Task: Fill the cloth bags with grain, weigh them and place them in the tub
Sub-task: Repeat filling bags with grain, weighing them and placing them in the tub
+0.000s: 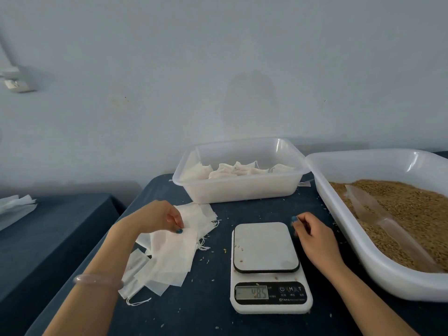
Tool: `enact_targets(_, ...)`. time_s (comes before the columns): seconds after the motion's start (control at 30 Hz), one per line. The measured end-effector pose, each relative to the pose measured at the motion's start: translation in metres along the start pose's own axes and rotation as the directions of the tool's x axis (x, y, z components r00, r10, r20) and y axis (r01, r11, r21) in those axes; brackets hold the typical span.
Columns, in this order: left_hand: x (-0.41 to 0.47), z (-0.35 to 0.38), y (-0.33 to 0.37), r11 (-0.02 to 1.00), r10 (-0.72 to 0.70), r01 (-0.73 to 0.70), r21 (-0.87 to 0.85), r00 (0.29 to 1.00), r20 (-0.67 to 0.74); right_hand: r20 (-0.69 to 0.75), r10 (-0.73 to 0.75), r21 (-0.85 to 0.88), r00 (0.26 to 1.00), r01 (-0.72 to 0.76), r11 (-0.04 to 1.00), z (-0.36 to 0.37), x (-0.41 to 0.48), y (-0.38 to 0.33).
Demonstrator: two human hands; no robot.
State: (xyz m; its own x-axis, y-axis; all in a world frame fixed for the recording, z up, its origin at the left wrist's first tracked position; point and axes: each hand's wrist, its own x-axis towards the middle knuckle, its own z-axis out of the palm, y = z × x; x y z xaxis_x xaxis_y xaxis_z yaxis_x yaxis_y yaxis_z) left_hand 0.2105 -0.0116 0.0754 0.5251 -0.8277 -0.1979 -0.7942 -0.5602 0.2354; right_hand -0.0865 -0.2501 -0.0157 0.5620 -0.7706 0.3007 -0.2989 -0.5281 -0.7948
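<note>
Head view: left hand pinches edge of top empty bag on loose pile, left of scale. Right hand hovers just right of scale, fingers loosely curled, gripping nothing. Few stray grains on scale platform. Behind, clear tub holds filled bags. Far right, white tray of grain, 1 clear scoop lying in it.

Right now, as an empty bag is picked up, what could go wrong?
The white digital scale seems to read nonzero though its platform bears only stray grains; the next weighing may be off. The left hand pinches one thin white cloth bag atop a loose pile; several could lift together.
</note>
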Motion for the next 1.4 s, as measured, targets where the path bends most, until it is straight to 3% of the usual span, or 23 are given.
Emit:
enact_targets(0.2, 0.002, -0.006, -0.004, 0.985, -0.060, 0.029, -0.167, 0.982, -0.181, 0.000, 0.006, 0.001, 1.000, -0.006, 1.000, 0.001, 0.001, 0.001)
enact_targets(0.33, -0.002, -0.013, 0.021, 0.962, -0.087, -0.067, -0.263, 0.842, -0.533, -0.012, -0.009, 0.005, 1.000, 0.009, 1.000, 0.001, 0.000, -0.001)
enact_targets(0.43, -0.005, -0.008, 0.065, 0.916, -0.075, -0.194, -0.351, 0.777, -0.625, -0.017, -0.032, 0.032, 0.999, 0.032, 0.999, 0.000, 0.000, -0.005)
enact_targets(0.6, -0.002, 0.028, 0.148, 0.889, -0.006, -0.327, -0.321, 0.693, -0.721, 0.031, -0.140, 0.125, 0.990, 0.135, 0.983, -0.004, -0.002, -0.017)
enact_targets(0.73, -0.001, 0.061, 0.184, 0.909, 0.178, -0.405, -0.094, 0.583, -0.793, 0.098, -0.213, 0.204, 0.972, 0.190, 0.960, -0.005, -0.007, -0.026)
enact_targets(0.87, -0.002, 0.073, 0.187, 0.848, 0.466, -0.447, 0.284, 0.374, -0.802, 0.067, -0.164, 0.269, 0.984, 0.141, 0.953, -0.003, -0.006, -0.027)
enact_targets(0.97, 0.001, 0.079, 0.179, 0.794, 0.560, -0.470, 0.385, 0.318, -0.765, 0.042, -0.165, 0.292, 0.985, 0.145, 0.945, -0.004, -0.006, -0.028)
enact_targets(1.13, 0.002, 0.087, 0.171, 0.759, 0.571, -0.559, 0.333, 0.325, -0.754, 0.055, -0.156, 0.347, 0.986, 0.127, 0.929, -0.004, -0.007, -0.029)
enact_targets(1.27, -0.001, 0.088, 0.169, 0.822, 0.477, -0.540, 0.178, 0.484, -0.734, 0.070, -0.200, 0.382, 0.977, 0.159, 0.911, -0.004, -0.007, -0.031)
enact_targets(1.4, -0.001, 0.086, 0.170, 0.854, 0.380, -0.519, 0.040, 0.569, -0.729, 0.112, -0.190, 0.415, 0.975, 0.128, 0.901, -0.006, -0.007, -0.033)
